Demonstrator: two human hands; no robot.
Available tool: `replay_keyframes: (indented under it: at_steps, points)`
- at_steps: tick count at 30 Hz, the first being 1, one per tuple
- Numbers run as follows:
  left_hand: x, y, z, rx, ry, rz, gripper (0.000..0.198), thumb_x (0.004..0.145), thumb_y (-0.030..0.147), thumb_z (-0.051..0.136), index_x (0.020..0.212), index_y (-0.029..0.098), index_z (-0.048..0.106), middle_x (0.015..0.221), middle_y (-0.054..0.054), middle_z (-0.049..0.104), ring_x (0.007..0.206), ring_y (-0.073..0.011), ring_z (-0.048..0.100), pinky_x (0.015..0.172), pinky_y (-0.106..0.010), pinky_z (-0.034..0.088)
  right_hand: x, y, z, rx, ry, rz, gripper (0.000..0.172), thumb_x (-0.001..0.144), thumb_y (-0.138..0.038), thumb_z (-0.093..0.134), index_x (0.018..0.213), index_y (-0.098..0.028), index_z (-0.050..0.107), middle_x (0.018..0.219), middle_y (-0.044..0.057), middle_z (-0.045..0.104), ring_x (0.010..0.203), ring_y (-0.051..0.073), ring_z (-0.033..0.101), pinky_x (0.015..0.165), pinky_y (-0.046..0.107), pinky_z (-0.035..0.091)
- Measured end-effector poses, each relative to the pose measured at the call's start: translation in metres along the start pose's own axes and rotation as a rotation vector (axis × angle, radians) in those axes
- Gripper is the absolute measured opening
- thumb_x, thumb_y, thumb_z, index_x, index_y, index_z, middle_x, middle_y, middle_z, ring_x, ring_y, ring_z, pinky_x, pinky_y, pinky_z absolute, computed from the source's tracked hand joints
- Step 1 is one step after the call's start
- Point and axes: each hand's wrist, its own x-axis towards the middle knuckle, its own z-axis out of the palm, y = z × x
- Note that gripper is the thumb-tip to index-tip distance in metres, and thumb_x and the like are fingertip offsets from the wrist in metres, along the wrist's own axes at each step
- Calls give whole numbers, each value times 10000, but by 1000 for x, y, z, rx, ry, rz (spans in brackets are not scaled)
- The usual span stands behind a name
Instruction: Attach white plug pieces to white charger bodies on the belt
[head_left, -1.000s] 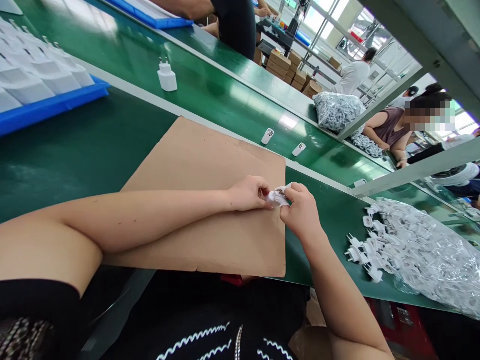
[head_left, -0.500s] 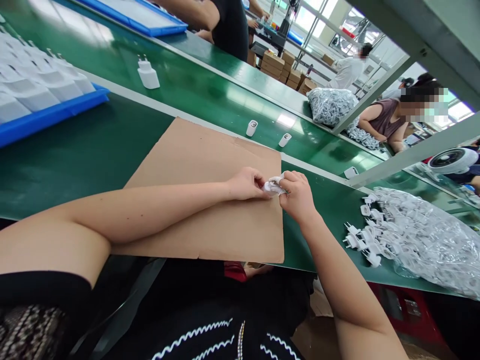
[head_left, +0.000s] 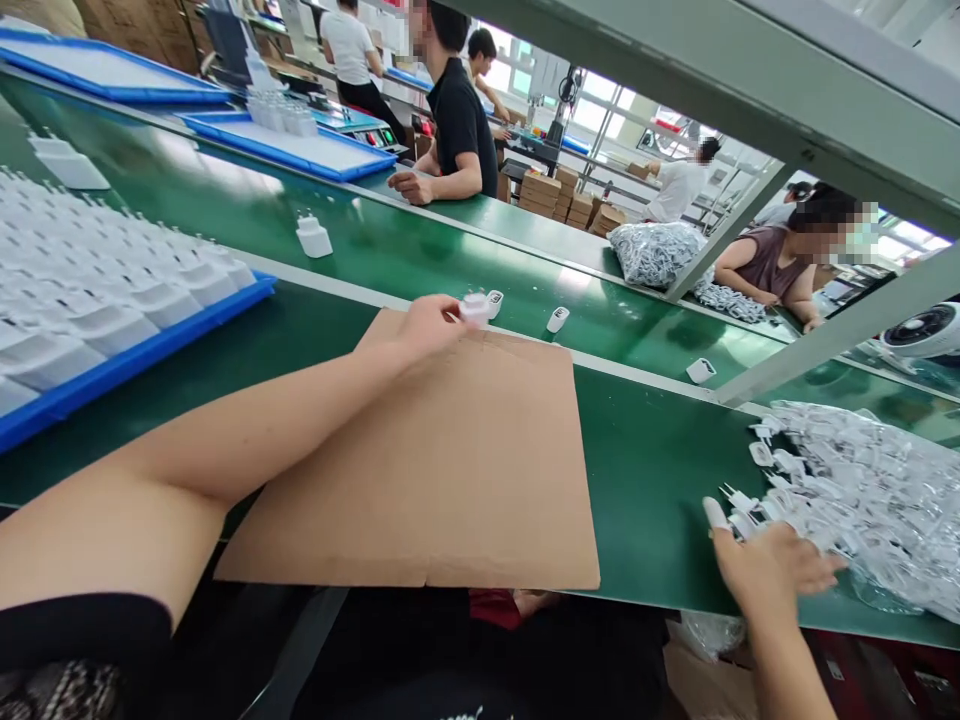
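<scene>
My left hand (head_left: 433,325) is closed on a white plug adapter (head_left: 474,308), held above the far edge of the brown cardboard sheet (head_left: 465,470). At the right, my right hand (head_left: 772,565) has its fingers spread and holds nothing. A white cover sits on its thumb. It is beside a heap of small white plug pieces (head_left: 746,510) that spill from a clear plastic bag (head_left: 870,500). Two white adapters, one near my left hand and one further right (head_left: 557,319), lie on the green belt (head_left: 420,265).
A blue tray (head_left: 150,360) full of white adapters stands at the left. Other adapters (head_left: 313,236) are on the belt. Across it are blue trays (head_left: 300,150), a bag of white parts (head_left: 656,255) and several people. A metal frame post (head_left: 840,325) rises at the right.
My hands have come apart. The left moved away and to the left with the white adapter; the right moved right to the plug heap and opened. The head view has shifted.
</scene>
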Motion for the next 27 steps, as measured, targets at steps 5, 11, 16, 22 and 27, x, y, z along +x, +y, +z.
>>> replay_keyframes:
  at_steps: [5, 11, 16, 22, 27]
  points:
    - [92, -50, -13, 185, 176, -153, 310, 769, 415, 786, 943, 165, 725, 1034, -63, 755, 962, -237, 657, 887, -319, 476, 30, 29, 6, -145, -176, 202, 992, 832, -688, 508, 1488, 52, 421, 1475, 430, 414, 1437, 580, 360, 1144, 690, 334]
    - [122, -52, 4, 245, 219, -242, 383, 733, 434, 800, 952, 145, 678, 1109, -131, 705, 1221, -349, 547, 982, -441, 398, 55, -22, 27, -56, -202, -25, 739, 896, -537, 470, 1371, 21, 568, 1412, 378, 442, 1418, 534, 403, 1124, 658, 376]
    - [98, -32, 23, 284, 406, 106, 544, 865, 526, 649, 1247, 141, 603, 1371, -163, 593, 1365, -352, 443, 1097, -456, 330, 64, -55, 42, 125, -151, -311, 554, 917, -443, 479, 1298, -72, 633, 1535, 291, 360, 1503, 413, 368, 1216, 547, 349]
    - [89, -21, 25, 481, 73, -62, 376, 855, 486, 660, 1010, 146, 699, 1077, -184, 710, 1137, -383, 579, 976, -460, 453, 75, -83, 26, 148, -261, -387, 379, 833, -277, 584, 1169, -164, 720, 1453, 199, 503, 1264, 325, 619, 1093, 425, 494]
    - [37, 20, 34, 290, -104, 259, 354, 844, 527, 673, 943, 201, 771, 948, -98, 738, 1046, -328, 614, 864, -381, 468, 83, -107, 0, 165, -397, -395, 324, 709, -151, 627, 977, -201, 801, 1088, 93, 749, 987, 275, 714, 938, 382, 546]
